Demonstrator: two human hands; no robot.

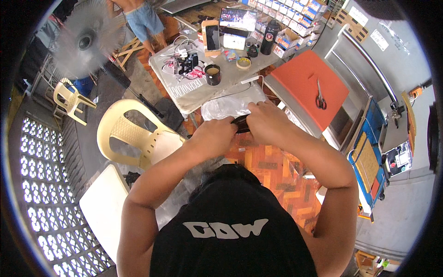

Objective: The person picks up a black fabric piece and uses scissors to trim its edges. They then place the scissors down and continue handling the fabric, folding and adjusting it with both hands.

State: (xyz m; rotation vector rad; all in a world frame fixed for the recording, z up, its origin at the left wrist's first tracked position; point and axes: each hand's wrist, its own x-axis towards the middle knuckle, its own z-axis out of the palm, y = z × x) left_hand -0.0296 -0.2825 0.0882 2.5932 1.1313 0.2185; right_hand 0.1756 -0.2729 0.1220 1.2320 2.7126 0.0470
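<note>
My left hand and my right hand are raised close together in front of my chest. Both are closed on a small black curved thing that shows between them; its kind cannot be made out, as my fingers hide much of it. Just beyond my hands lies a clear plastic bag by the near edge of a grey-covered table. To the right, black-handled scissors rest on an orange-red board.
A dark mug, a phone on a stand, a roll of tape and a black bottle stand on the table. A cream plastic chair and a fan are at left. Another person stands far back.
</note>
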